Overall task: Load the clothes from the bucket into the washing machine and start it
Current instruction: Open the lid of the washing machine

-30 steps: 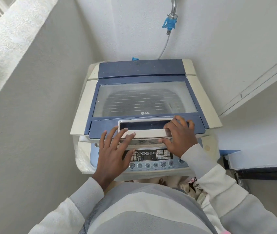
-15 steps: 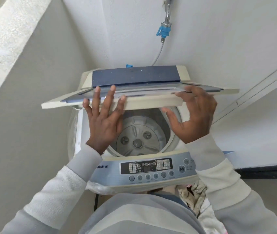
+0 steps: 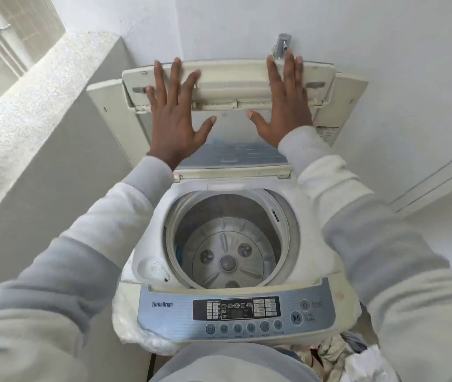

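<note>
Now the lid (image 3: 227,86) of the washing machine (image 3: 311,232) stands raised and folded at the machine's back edge, close to the white wall. Both palms lie flat against it: the left hand (image 3: 176,117) near the lid's left edge, the right hand (image 3: 285,106) near its right edge. All fingers are straight and spread, curled round nothing. The fingertips of both hands reach the lid's top edge, while the 2 thumbs point inward toward each other over the lower, glazed panel. Below the wrists the drum (image 3: 227,244) lies open, with only its grey pulsator plate showing at the bottom. Along the machine's front edge runs the control panel (image 3: 236,312). Crumpled clothes (image 3: 329,354) show beyond the machine's front right corner. A metal tap (image 3: 282,45) sits on the wall just above the right fingertips.
</note>
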The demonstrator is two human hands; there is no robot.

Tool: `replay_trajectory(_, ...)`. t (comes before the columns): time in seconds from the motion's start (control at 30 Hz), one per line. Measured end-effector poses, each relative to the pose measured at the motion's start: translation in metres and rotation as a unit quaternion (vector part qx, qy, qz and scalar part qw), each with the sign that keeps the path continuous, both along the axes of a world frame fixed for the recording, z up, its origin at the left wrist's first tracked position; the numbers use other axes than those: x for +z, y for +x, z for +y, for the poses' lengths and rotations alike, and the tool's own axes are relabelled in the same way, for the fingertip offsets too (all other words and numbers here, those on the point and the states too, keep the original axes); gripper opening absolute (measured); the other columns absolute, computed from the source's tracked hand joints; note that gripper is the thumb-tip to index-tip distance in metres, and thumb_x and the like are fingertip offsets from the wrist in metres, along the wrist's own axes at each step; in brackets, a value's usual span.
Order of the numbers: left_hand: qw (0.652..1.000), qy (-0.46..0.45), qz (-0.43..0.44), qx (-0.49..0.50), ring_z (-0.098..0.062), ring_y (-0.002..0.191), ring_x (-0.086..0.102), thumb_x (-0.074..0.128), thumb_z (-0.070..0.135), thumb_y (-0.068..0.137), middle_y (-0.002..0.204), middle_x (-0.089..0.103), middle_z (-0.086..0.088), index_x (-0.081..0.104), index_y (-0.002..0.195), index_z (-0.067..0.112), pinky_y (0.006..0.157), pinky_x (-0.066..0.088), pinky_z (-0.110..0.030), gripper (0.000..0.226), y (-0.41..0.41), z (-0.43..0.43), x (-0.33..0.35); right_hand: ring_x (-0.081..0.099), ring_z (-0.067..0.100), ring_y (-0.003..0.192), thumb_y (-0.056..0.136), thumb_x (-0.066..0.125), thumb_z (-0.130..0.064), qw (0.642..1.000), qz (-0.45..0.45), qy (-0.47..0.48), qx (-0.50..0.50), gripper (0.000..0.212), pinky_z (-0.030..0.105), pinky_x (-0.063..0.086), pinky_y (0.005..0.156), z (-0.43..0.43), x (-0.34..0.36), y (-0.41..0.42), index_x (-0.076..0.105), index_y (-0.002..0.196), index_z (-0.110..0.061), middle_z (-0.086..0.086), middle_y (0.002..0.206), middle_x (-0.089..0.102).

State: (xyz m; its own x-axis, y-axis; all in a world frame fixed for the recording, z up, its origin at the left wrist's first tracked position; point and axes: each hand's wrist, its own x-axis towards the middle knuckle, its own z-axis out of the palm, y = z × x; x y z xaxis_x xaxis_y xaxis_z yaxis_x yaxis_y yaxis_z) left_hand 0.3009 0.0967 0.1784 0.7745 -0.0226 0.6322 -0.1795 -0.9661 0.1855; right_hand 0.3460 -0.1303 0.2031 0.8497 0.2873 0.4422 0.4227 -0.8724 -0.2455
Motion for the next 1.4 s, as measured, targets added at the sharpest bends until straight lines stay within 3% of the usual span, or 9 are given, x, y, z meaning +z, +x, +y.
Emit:
replay_trajectory(0.1, 0.995, -0.008, 0.097, 0.004, -0.046, 0.147, -0.001, 0.054, 0.077, 0.075, 0.161, 0.012, -0.014, 0.029, 0.15, 0.017, 0.11, 0.019, -0.067, 0.099, 0.036, 0.007, 0.017, -0.01, 0.028, 0.15, 0.083, 0.065, -0.054, 0.997, 0.07, -0.032, -0.021, 0.104, 0.055, 0.017, 0.116, 0.009, 0.009, 0.035, -0.002, 0.155, -0.019, 0.008, 0.163, -0.014)
replay_trajectory(0.2, 0.987, -0.01, 0.158, 0.016, -0.042, 0.147, -0.005, 0.063, 0.076, 0.066, 0.162, 0.006, -0.012, 0.023, 0.15, 0.021, 0.11, 0.019, -0.068, 0.108, 0.061, 0.011, 0.023, -0.013, 0.024, 0.15, 0.074, 0.073, -0.057, 0.99, 0.122, -0.067, -0.028, 0.118, 0.059, 0.02, 0.115, 0.014, 0.013, 0.059, -0.007, 0.154, -0.022, 0.002, 0.162, -0.019)
replay_trajectory(0.4, 0.983, -0.002, 0.182, 0.008, -0.043, 0.147, -0.007, 0.072, 0.071, 0.061, 0.161, 0.005, -0.015, 0.02, 0.15, 0.018, 0.113, 0.016, -0.066, 0.116, 0.087, 0.016, 0.022, -0.011, 0.028, 0.15, 0.062, 0.083, -0.057, 0.981, 0.159, -0.106, -0.024, 0.139, 0.062, 0.019, 0.113, 0.016, 0.01, 0.084, -0.018, 0.152, -0.027, 0.001, 0.161, -0.024)
replay_trajectory(0.67, 0.978, -0.01, 0.207, 0.018, -0.043, 0.146, -0.013, 0.069, 0.078, 0.056, 0.161, 0.0, -0.016, 0.016, 0.151, 0.019, 0.107, 0.021, -0.072, 0.123, 0.091, 0.012, 0.025, -0.012, 0.03, 0.149, 0.046, 0.083, -0.067, 0.984, 0.135, -0.111, -0.047, 0.152, 0.067, 0.017, 0.109, 0.023, -0.004, 0.092, -0.022, 0.149, -0.03, 0.002, 0.16, -0.026)
replay_trajectory(0.83, 0.966, 0.034, 0.249, 0.065, -0.035, 0.149, -0.002, 0.068, 0.08, 0.055, 0.162, 0.001, -0.005, 0.009, 0.151, 0.032, 0.109, 0.022, -0.069, 0.122, 0.079, 0.009, 0.044, -0.006, 0.029, 0.15, 0.061, 0.081, -0.059, 0.984, 0.125, -0.117, -0.044, 0.136, 0.062, 0.024, 0.11, 0.019, 0.005, 0.087, -0.015, 0.152, -0.026, 0.003, 0.161, -0.019)
replay_trajectory(1.0, 0.967, 0.062, 0.2, 0.147, -0.035, 0.147, 0.015, 0.065, 0.078, 0.064, 0.162, 0.012, -0.009, 0.007, 0.154, 0.025, 0.115, 0.015, -0.061, 0.12, 0.048, -0.006, 0.038, 0.0, 0.031, 0.15, 0.076, 0.07, -0.056, 0.985, 0.126, -0.107, -0.05, 0.115, 0.06, 0.023, 0.111, 0.024, 0.012, 0.072, -0.008, 0.154, -0.024, 0.005, 0.162, -0.013)
replay_trajectory(1.17, 0.962, 0.108, 0.201, 0.153, -0.035, 0.147, 0.017, 0.059, 0.068, 0.077, 0.16, 0.017, -0.011, 0.015, 0.152, 0.02, 0.113, 0.015, -0.063, 0.099, 0.011, -0.011, 0.024, 0.001, 0.033, 0.149, 0.083, 0.065, -0.052, 0.985, 0.143, -0.097, -0.021, 0.106, 0.06, 0.018, 0.114, 0.018, 0.012, 0.044, -0.009, 0.154, -0.026, 0.005, 0.162, -0.017)
replay_trajectory(1.4, 0.96, 0.074, 0.253, 0.099, -0.03, 0.144, 0.025, 0.063, 0.061, 0.078, 0.159, 0.023, -0.006, 0.026, 0.148, 0.022, 0.11, 0.023, -0.059, 0.088, -0.045, -0.025, -0.008, 0.01, 0.029, 0.148, 0.089, 0.06, -0.042, 0.985, 0.167, -0.052, 0.005, 0.078, 0.053, 0.019, 0.115, -0.006, -0.014, -0.042, 0.016, 0.15, -0.023, 0.006, 0.162, 0.007)
